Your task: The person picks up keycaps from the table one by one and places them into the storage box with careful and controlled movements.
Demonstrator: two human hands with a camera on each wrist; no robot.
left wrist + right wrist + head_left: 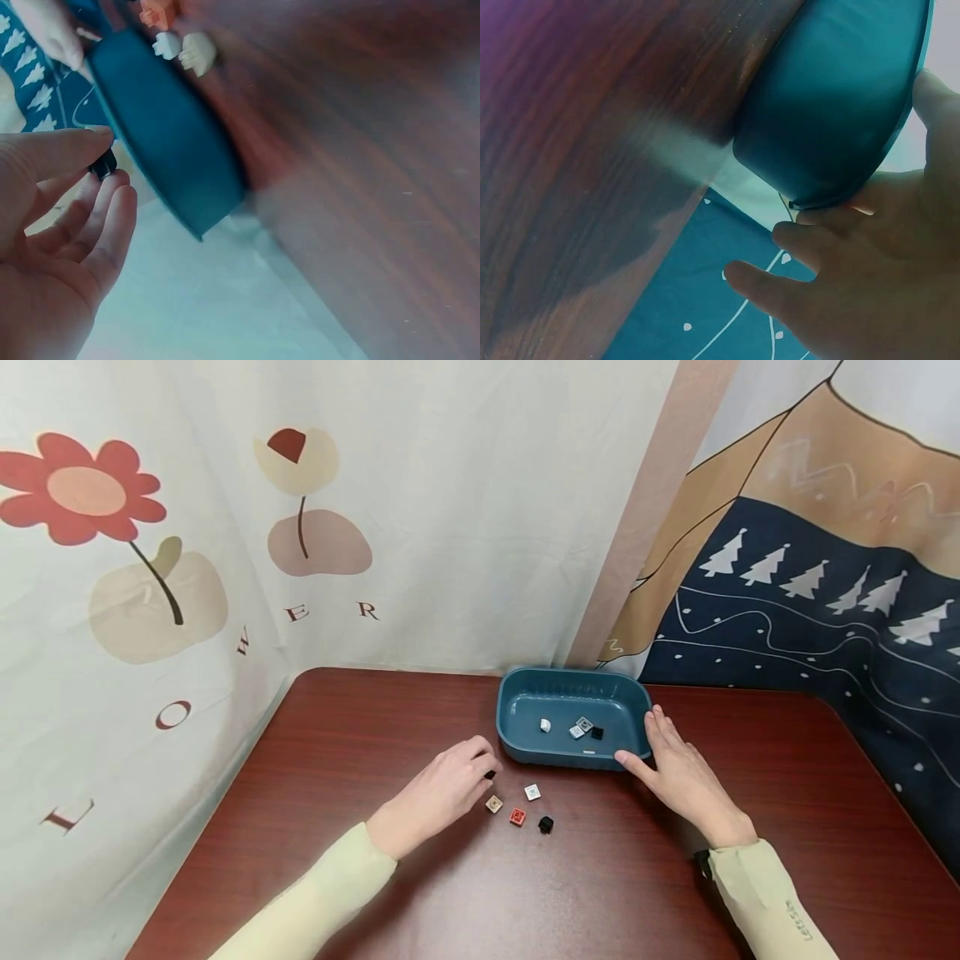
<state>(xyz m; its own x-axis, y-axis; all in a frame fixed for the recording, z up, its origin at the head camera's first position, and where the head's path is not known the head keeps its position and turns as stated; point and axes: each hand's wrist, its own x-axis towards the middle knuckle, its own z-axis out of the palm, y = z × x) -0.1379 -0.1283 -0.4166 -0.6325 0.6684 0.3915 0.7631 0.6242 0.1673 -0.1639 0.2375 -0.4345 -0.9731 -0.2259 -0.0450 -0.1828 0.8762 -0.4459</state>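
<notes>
My left hand [442, 781] pinches a small black block [103, 165] between thumb and fingertips, just off the near left corner of a blue plastic basin [558, 761]. From the head view, the fingers mostly cover that block. At the basin's other end, my right hand [684, 777] rests on the rim, thumb at the near corner and straight fingers along the right end. Close by the left hand on the table lie a tan block [493, 804], a white block [532, 792], a red block [517, 817] and a black block [546, 825].
Inside the basin are several small pieces, among them a white one [545, 725] and a black one [597, 732]. The reddish-brown table [360, 718] meets a printed curtain [465, 568] behind and a navy tree-patterned cloth [787, 627] at the right.
</notes>
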